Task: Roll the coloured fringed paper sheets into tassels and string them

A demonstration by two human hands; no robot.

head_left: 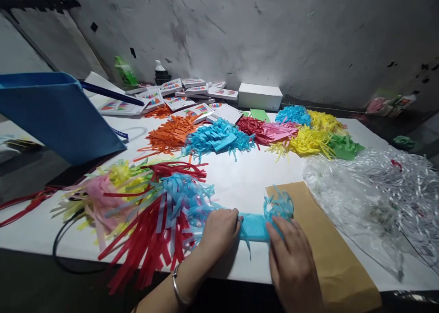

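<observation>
A folded strip of light blue tissue paper (254, 227) lies near the front edge of the white table, fringed at both ends. My left hand (221, 230), with a silver bangle at the wrist, is closed on its left end in a fist. Fringes spread leftward from that hand. At the strip's right end, my right hand (293, 253) grips the paper between thumb and fingers, and curled blue fringe (279, 204) sticks up above the fingertips. Left of my hands, red paper strips (144, 240) lie under blue fringe, beside pink and yellow tassels (106, 196).
Fringed paper bundles, orange (171, 134), blue (219, 139) and yellow (310, 139), line the table's middle. Behind are printed packs (195, 91) and a white box (260, 97). Brown paper (329, 244) and clear plastic (353, 203) lie right; a blue bin (58, 116) stands left.
</observation>
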